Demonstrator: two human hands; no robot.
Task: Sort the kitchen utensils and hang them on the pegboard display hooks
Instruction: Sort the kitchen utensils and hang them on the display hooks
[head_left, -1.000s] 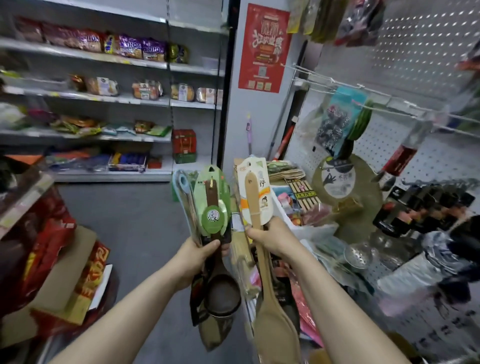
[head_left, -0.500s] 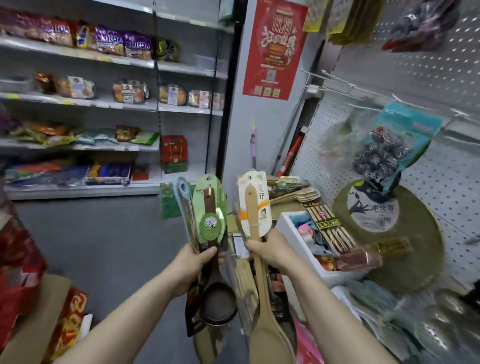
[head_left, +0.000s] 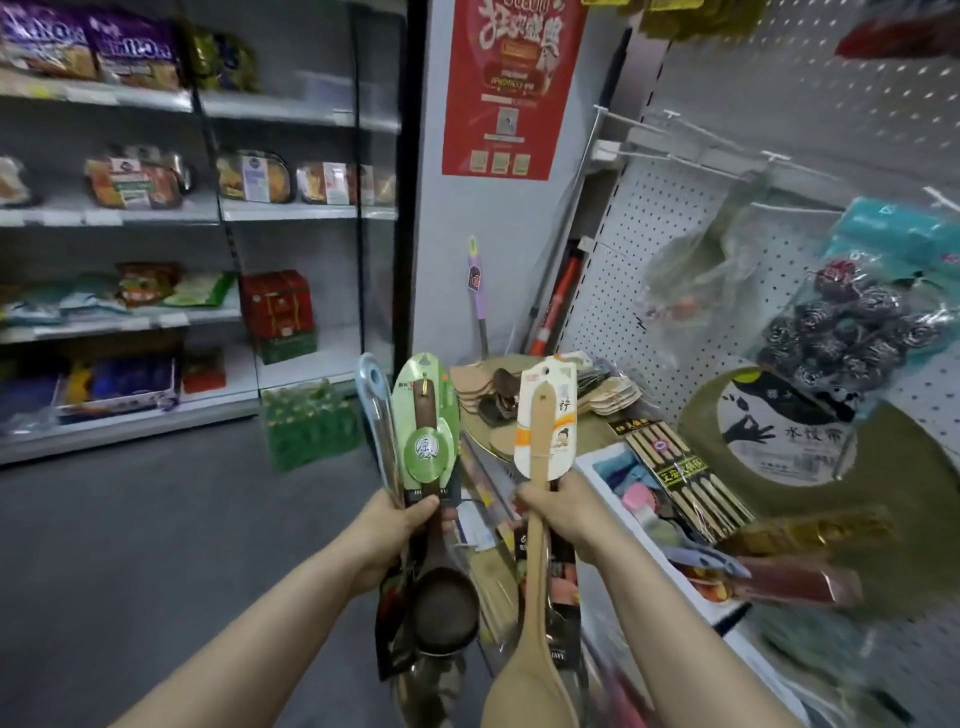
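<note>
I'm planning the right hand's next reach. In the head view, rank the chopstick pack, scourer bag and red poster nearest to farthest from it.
1. chopstick pack, just right of the right hand.
2. scourer bag, hanging farther right on the pegboard.
3. red poster, high on the pillar behind.

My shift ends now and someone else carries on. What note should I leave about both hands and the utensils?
The left hand has its grip on a bundle of carded utensils, with a dark wooden spoon in front and a light blue utensil behind.
The right hand grips a pale wooden spatula by its handle, card end up.
The pegboard is to the right, with bare hooks near its top.
Done: none of the held pieces is hung.
Left: sort them and hang each one.
</note>
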